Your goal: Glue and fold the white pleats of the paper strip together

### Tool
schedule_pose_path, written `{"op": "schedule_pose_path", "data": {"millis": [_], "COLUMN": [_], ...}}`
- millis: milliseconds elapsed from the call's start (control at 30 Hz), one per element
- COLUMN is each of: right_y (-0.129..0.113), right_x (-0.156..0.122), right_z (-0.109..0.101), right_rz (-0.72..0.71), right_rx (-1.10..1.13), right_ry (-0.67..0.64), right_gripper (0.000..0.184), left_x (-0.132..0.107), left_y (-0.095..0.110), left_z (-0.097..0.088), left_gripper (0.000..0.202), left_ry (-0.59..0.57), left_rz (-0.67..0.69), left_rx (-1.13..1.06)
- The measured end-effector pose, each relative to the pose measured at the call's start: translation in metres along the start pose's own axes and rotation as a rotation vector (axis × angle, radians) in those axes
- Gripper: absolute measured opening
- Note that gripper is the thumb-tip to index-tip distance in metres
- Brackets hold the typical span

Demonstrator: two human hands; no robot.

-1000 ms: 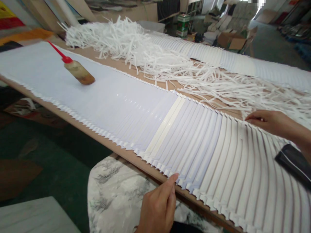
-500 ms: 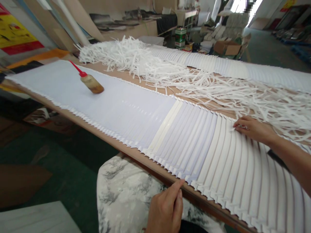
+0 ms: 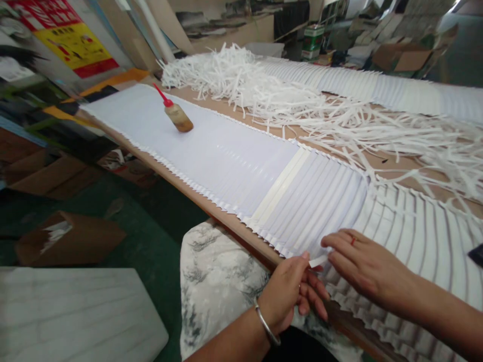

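Near the front edge of the long white sheet, a short narrow white strip (image 3: 317, 261) spans my two hands. My left hand (image 3: 289, 290), with a silver bangle at the wrist, pinches one end of it between thumb and finger; the other fingers curl loosely below. At the other end, my right hand (image 3: 364, 264) has its fingertips closed on the strip, palm down over the sheet. Beneath lies the white sheet (image 3: 226, 146), with many strips laid side by side across its right part. Part of its front edge is hidden by my hands.
A glue bottle (image 3: 179, 116) with a red nozzle lies on the sheet. Behind is a tangled heap of white strips (image 3: 271, 95) on the brown table (image 3: 249, 255). A second strip-covered sheet (image 3: 347, 83) stretches along the back. Boxes (image 3: 68, 239) stand on the floor at left.
My right hand has come from the sheet's far edge to the front edge, beside my left. My left hand has turned and now pinches a strip end. The view has swung left.
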State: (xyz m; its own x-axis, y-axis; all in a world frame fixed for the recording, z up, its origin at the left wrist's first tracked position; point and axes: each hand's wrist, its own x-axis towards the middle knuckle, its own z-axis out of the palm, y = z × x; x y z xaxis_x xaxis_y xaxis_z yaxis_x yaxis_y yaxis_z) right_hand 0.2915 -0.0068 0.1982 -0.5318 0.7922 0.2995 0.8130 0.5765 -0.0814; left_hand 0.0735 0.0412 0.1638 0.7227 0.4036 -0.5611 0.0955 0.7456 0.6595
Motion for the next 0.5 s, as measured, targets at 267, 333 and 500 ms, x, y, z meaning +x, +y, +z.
{"op": "schedule_pose_path", "data": {"millis": [267, 333, 500], "right_y": [-0.021, 0.015, 0.132], "right_x": [-0.008, -0.035, -0.131], "right_z": [0.026, 0.019, -0.035], "right_rz": [0.041, 0.119, 0.631], "right_rx": [0.042, -0.009, -0.235], "right_ry": [-0.078, -0.107, -0.238], "right_gripper": [0.028, 0.032, 0.025], "left_x": [-0.007, -0.008, -0.01], "left_y": [-0.01, -0.01, -0.008], "left_z": [-0.019, -0.023, -0.033], "left_gripper": [0.033, 0.026, 0.014], "left_ry": [0.032, 0.05, 0.105], "left_rz": [-0.016, 0.013, 0.047], "left_rx": [0.197, 0.23, 0.3]}}
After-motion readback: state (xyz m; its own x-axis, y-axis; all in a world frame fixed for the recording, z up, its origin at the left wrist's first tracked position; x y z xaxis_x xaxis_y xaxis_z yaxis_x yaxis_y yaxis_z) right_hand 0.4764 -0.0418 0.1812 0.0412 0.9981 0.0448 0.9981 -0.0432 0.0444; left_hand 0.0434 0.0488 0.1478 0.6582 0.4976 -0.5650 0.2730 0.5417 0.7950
